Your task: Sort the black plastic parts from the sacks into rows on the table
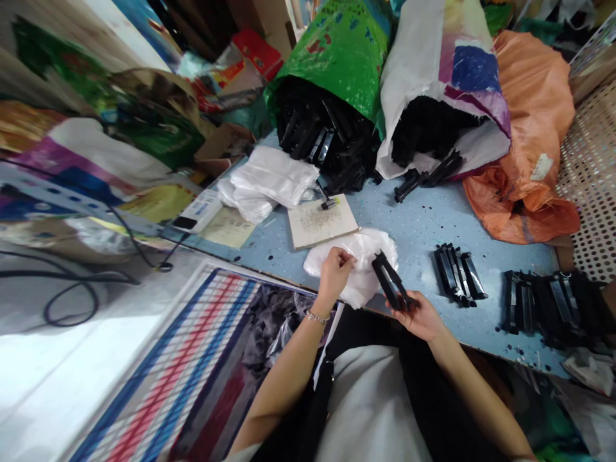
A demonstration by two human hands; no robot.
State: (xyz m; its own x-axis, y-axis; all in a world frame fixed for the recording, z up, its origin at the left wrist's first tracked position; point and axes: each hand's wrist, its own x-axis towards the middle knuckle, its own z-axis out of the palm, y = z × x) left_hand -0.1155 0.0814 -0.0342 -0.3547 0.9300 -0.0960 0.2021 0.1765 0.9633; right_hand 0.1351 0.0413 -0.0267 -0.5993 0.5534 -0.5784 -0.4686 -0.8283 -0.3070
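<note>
The long, slim plastic piece point(386, 283) is solid black, and the thin, crumpled plastic bag point(363, 290) is translucent white. The flat, smooth tabletop point(409, 224) is pale blue, speckled with dark dots. The square, flat board point(312, 228) is cream, smudged grey-brown. Among the large, open-mouthed sacks, the glossy plastic one point(332, 48) is green with red and blue prints, the woven one point(418, 48) white with purple, yellow and navy patches, and the crumpled one point(529, 109) plain orange.
</note>
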